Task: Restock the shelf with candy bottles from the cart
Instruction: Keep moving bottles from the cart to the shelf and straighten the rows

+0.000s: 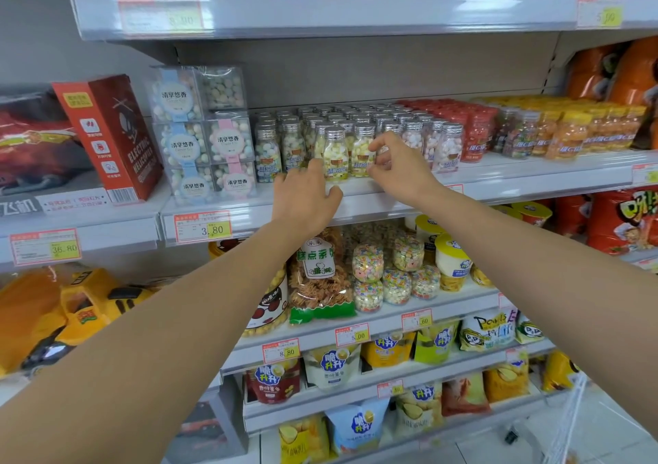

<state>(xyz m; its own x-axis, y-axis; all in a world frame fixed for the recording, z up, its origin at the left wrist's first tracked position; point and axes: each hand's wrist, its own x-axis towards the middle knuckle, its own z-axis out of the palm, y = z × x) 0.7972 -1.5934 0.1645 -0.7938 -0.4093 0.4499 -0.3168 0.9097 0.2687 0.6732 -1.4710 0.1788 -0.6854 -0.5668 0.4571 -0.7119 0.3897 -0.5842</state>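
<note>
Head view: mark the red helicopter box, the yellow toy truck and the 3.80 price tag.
red helicopter box (133, 132), head view, dark front face.
yellow toy truck (94, 287), head view, yellow body.
3.80 price tag (203, 226), head view, label middle.

Candy bottles clear glossy plastic, ribbed silver metallic caps; shelf smooth matt.

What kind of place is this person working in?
Most likely a supermarket snack aisle: tiered shelves with yellow price tags, rows of silver-capped candy bottles, bags of chips below, and a wire cart at lower right.
</note>
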